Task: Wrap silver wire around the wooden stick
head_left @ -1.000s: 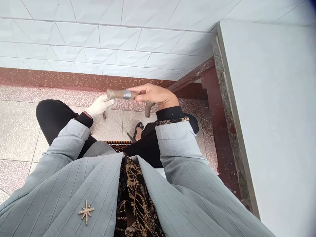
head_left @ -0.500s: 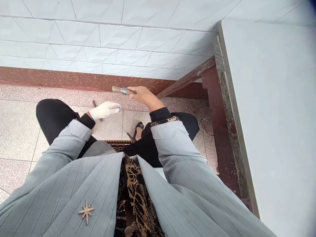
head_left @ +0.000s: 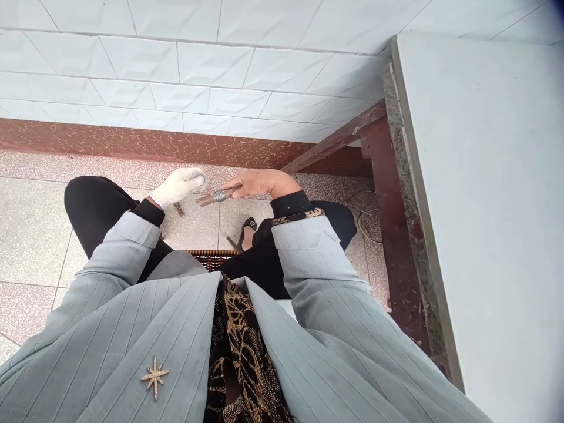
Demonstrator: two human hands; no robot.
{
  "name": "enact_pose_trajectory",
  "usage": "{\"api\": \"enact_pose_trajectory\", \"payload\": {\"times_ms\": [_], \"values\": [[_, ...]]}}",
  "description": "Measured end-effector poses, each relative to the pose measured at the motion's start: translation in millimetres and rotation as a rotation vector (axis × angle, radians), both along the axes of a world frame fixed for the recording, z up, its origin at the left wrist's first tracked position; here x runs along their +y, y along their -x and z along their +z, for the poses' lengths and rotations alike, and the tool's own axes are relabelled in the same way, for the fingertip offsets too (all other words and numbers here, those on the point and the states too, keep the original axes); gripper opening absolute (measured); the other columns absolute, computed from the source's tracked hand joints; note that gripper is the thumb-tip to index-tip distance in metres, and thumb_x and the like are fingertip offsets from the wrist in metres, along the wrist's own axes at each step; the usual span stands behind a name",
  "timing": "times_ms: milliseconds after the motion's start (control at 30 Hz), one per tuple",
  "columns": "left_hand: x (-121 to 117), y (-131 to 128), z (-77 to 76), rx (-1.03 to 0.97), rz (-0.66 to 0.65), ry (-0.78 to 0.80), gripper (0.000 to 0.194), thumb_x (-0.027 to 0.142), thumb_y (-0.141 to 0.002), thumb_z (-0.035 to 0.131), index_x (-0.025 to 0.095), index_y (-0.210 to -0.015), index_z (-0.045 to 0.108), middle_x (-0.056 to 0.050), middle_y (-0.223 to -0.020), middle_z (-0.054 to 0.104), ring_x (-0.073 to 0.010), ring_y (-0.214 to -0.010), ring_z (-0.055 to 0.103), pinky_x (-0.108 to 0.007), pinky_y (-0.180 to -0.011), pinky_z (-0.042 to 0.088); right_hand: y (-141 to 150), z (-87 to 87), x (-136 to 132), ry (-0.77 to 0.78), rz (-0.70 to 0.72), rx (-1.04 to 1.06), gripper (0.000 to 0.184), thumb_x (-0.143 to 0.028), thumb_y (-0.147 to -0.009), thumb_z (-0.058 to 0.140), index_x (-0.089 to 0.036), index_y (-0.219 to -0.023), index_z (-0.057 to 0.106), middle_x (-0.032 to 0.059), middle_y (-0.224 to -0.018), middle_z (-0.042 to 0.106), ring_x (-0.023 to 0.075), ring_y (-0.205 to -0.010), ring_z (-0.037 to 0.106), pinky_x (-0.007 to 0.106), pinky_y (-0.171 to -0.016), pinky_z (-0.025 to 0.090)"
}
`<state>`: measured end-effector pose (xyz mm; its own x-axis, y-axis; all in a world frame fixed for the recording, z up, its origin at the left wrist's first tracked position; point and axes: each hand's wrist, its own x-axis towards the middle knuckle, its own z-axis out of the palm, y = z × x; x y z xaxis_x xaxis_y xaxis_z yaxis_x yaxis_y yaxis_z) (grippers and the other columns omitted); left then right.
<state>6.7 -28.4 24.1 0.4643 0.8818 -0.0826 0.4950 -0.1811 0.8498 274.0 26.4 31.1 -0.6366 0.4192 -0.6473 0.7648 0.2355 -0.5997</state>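
Note:
My right hand (head_left: 259,183) is bare and wrapped round a short brown stick (head_left: 206,200). Grey wire (head_left: 219,195) is wound in several turns round the stick's middle, and its free end slants down to the left. My left hand (head_left: 176,185), in a white glove with greyish fingertips, is closed in a pinch just left of and above that end, apart from it. Whatever the gloved fingers may hold is too small or hidden to make out. Beneath my left wrist a dark thin stick (head_left: 178,208) lies on the floor, partly covered by the glove.
White wall tiles (head_left: 211,64) with a reddish-brown skirting (head_left: 145,143) run along the front. To the right stands a white-topped table (head_left: 493,205) with a dark red frame (head_left: 390,223). A pale cable (head_left: 363,226) lies on the speckled floor (head_left: 33,229). My shoe (head_left: 247,233) is below.
My right hand has lowered the stick, tilting its free end downward. My gloved left hand has risen and shifted slightly left, with its fingers curled more.

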Motion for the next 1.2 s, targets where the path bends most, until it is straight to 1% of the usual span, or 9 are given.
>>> {"api": "enact_pose_trajectory", "payload": {"times_ms": [200,400,500,633,767,867,967,1067,1200], "values": [[3,5,-2.7,-0.080,0.071,-0.008,0.019,0.029,-0.091,0.050,0.017,-0.085,0.063,0.002,-0.066,0.053,-0.0126,-0.065,0.047,-0.028,-0.064,0.036,-6,-7.9,3,0.182,0.018,0.237,0.067,-0.040,-0.087,0.081,-0.023,-0.150,0.069,0.0003,-0.087,0.074,0.0123,-0.065,0.056,0.024,-0.068,0.047],[5,1,-6.9,-0.140,0.119,0.065,0.014,0.025,-0.093,0.053,0.017,-0.087,0.062,0.003,-0.066,0.052,-0.0107,-0.060,0.045,-0.027,-0.060,0.035,-10,17.3,-3,0.187,-0.002,0.468,0.074,-0.048,-0.088,0.082,-0.016,-0.153,0.066,0.0016,-0.093,0.075,0.0122,-0.070,0.059,0.025,-0.071,0.047],[1,-6,-12.6,-0.163,0.133,0.187,0.012,0.024,-0.095,0.055,0.017,-0.088,0.062,0.003,-0.064,0.050,-0.0098,-0.055,0.043,-0.026,-0.057,0.033,-12,23.9,-6,0.097,-0.182,0.653,0.076,-0.050,-0.086,0.086,-0.016,-0.151,0.066,0.0011,-0.092,0.073,0.0114,-0.071,0.058,0.024,-0.069,0.047],[-8,-18,-20.1,-0.167,-0.050,0.268,0.020,0.025,-0.098,0.050,0.016,-0.087,0.064,0.004,-0.063,0.047,-0.0092,-0.054,0.040,-0.025,-0.055,0.030,-9,15.6,-6,-0.002,-0.560,0.864,0.084,-0.058,-0.088,0.084,-0.019,-0.157,0.058,0.0005,-0.086,0.069,0.0122,-0.069,0.057,0.024,-0.063,0.048],[-11,-22,-23.2,-0.126,-0.145,0.180,0.024,0.032,-0.096,0.051,0.016,-0.087,0.065,0.003,-0.067,0.051,-0.0105,-0.061,0.043,-0.026,-0.062,0.036,-5,2.3,0,-0.174,-0.718,0.613,0.067,-0.043,-0.096,0.077,-0.021,-0.157,0.060,0.0044,-0.093,0.072,0.0155,-0.073,0.059,0.027,-0.066,0.052],[-7,-19,-24.1,-0.001,-0.194,0.057,0.025,0.035,-0.094,0.053,0.016,-0.087,0.067,0.001,-0.074,0.058,-0.0134,-0.071,0.052,-0.029,-0.072,0.041,-2,-3.6,3,-0.371,-0.593,0.216,0.052,-0.023,-0.093,0.074,-0.021,-0.145,0.073,0.0091,-0.115,0.077,0.0212,-0.091,0.066,0.033,-0.081,0.054],[-6,-14,-23.9,0.090,-0.231,-0.007,0.027,0.038,-0.094,0.051,0.017,-0.087,0.067,0.000,-0.077,0.061,-0.0155,-0.076,0.056,-0.031,-0.077,0.043,2,-7.0,3,-0.391,-0.307,-0.046,0.051,-0.016,-0.089,0.076,-0.025,-0.138,0.079,0.0085,-0.125,0.077,0.0268,-0.107,0.069,0.035,-0.093,0.051],[-7,-13,-20.9,0.108,-0.249,-0.022,0.028,0.037,-0.095,0.049,0.018,-0.086,0.067,0.001,-0.075,0.060,-0.0154,-0.074,0.055,-0.030,-0.077,0.043,4,-12.1,2,-0.232,-0.089,-0.123,0.050,-0.018,-0.087,0.080,-0.030,-0.136,0.081,0.0046,-0.106,0.081,0.0222,-0.090,0.070,0.032,-0.084,0.050],[-5,-11,-16.3,0.124,-0.186,-0.047,0.025,0.035,-0.093,0.050,0.018,-0.085,0.066,0.001,-0.076,0.062,-0.0153,-0.075,0.056,-0.030,-0.079,0.043,4,-18.4,0,0.097,0.027,-0.013,0.049,-0.027,-0.088,0.083,-0.022,-0.137,0.079,0.0001,-0.080,0.075,0.0111,-0.061,0.056,0.026,-0.067,0.046]]}}
